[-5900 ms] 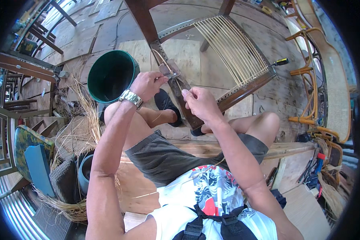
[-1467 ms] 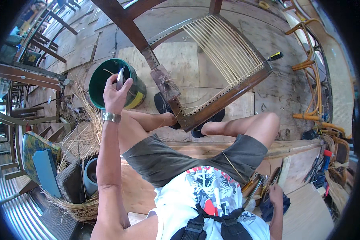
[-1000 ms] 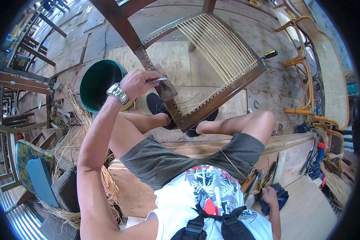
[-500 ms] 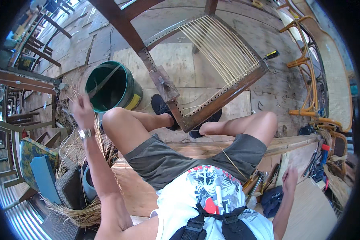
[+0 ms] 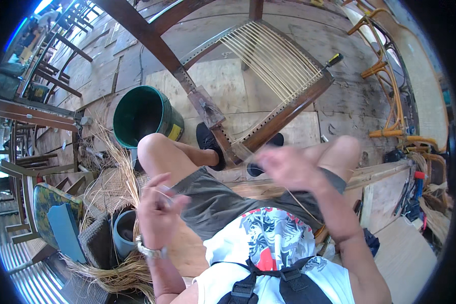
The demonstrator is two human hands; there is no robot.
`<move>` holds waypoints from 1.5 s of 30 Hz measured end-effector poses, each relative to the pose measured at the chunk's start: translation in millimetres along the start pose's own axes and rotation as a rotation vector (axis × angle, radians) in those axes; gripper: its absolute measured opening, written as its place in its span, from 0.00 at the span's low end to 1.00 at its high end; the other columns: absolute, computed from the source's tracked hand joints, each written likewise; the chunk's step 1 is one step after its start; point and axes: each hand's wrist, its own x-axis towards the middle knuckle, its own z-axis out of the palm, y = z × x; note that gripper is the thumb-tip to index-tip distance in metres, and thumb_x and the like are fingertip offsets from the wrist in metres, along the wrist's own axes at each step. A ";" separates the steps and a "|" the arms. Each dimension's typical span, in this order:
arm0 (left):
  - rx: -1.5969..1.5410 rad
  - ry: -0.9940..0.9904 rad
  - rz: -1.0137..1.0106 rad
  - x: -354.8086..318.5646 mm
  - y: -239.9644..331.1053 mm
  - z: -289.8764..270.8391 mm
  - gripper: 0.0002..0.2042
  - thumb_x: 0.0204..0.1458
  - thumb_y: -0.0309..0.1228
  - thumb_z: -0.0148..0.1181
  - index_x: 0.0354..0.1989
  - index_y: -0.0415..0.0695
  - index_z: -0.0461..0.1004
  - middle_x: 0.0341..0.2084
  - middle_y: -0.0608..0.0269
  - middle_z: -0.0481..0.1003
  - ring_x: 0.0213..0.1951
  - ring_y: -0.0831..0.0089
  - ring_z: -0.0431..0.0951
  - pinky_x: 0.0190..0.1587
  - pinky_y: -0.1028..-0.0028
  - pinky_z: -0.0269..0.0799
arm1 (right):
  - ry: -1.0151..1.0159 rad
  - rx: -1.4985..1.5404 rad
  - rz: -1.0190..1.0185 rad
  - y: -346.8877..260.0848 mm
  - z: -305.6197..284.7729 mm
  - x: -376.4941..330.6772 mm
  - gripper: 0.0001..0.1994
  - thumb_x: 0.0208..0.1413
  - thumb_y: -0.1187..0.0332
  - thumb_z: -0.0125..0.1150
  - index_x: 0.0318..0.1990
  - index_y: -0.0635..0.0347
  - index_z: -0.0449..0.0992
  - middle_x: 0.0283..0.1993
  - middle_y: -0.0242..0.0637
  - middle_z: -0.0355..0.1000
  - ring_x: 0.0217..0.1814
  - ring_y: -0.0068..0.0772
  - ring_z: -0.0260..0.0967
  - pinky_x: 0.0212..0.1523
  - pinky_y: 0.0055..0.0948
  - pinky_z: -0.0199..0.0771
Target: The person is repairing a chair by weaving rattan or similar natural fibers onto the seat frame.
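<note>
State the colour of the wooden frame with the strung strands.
The wooden frame is dark brown; it shows in the head view.

The left hand (image 5: pixel 159 210), half-curled, and blurred right hand (image 5: pixel 289 167) hover apart.

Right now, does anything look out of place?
A black-and-yellow handle juts from the right corner of the wooden frame, breaking its outline; a loose strand lies across the shorts, unstrung.
</note>
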 end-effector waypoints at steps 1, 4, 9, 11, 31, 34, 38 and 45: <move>-0.030 -0.063 0.061 3.1 20.2 14.8 0.14 0.46 0.32 0.74 0.34 0.38 0.76 0.33 0.52 0.77 0.34 0.63 0.79 0.35 0.68 0.72 | -0.111 -0.001 -0.180 -18.5 16.6 7.7 0.09 0.58 0.68 0.53 0.41 0.60 0.76 0.31 0.53 0.75 0.36 0.53 0.76 0.38 0.48 0.74; -0.084 -0.312 0.031 12.2 41.0 29.9 0.13 0.47 0.31 0.74 0.34 0.38 0.77 0.25 0.58 0.76 0.26 0.71 0.74 0.29 0.73 0.68 | -0.233 0.084 -0.379 -53.2 37.5 12.0 0.07 0.59 0.69 0.54 0.40 0.61 0.75 0.30 0.53 0.75 0.33 0.55 0.76 0.36 0.46 0.73; -0.210 -0.329 -0.209 7.5 -21.2 -29.9 0.05 0.51 0.23 0.69 0.30 0.40 0.78 0.20 0.76 0.70 0.23 0.85 0.65 0.25 0.80 0.62 | -0.252 0.122 -0.160 -26.3 -34.5 -24.0 0.10 0.63 0.63 0.58 0.40 0.61 0.78 0.31 0.42 0.75 0.33 0.34 0.71 0.38 0.33 0.71; -0.263 0.041 -0.115 1.4 -67.0 -70.9 0.03 0.53 0.22 0.67 0.33 0.40 0.78 0.25 0.75 0.73 0.28 0.86 0.68 0.31 0.82 0.65 | -0.246 0.057 -0.077 6.3 -87.4 -39.1 0.09 0.61 0.65 0.60 0.38 0.63 0.78 0.35 0.30 0.75 0.40 0.22 0.71 0.41 0.25 0.70; 0.097 -0.072 0.044 79.5 9.1 -36.5 0.06 0.50 0.23 0.68 0.36 0.41 0.80 0.25 0.68 0.74 0.28 0.81 0.72 0.32 0.78 0.68 | 0.982 -0.335 0.080 128.9 -285.8 -74.8 0.24 0.65 0.54 0.57 0.60 0.63 0.71 0.55 0.42 0.73 0.57 0.33 0.70 0.59 0.31 0.68; 0.061 -0.407 0.366 91.1 79.0 48.2 0.06 0.49 0.25 0.70 0.36 0.41 0.82 0.26 0.64 0.72 0.25 0.76 0.71 0.26 0.74 0.62 | 0.364 0.118 -0.208 48.1 -115.8 -32.3 0.21 0.64 0.62 0.59 0.61 0.62 0.69 0.46 0.34 0.73 0.48 0.24 0.69 0.52 0.27 0.70; -0.098 -0.484 0.267 106.2 84.4 88.8 0.07 0.49 0.27 0.70 0.32 0.37 0.80 0.23 0.57 0.71 0.24 0.66 0.71 0.26 0.70 0.64 | -0.042 0.514 -0.110 12.4 -32.6 -23.5 0.18 0.63 0.67 0.61 0.58 0.64 0.71 0.39 0.29 0.73 0.40 0.18 0.67 0.44 0.23 0.71; -0.228 -0.533 -0.146 108.3 6.3 61.7 0.09 0.56 0.32 0.67 0.33 0.39 0.78 0.20 0.74 0.70 0.26 0.86 0.65 0.28 0.78 0.59 | -0.106 0.676 0.096 44.2 -33.3 -33.6 0.08 0.65 0.70 0.57 0.43 0.67 0.78 0.32 0.24 0.72 0.34 0.11 0.63 0.35 0.19 0.65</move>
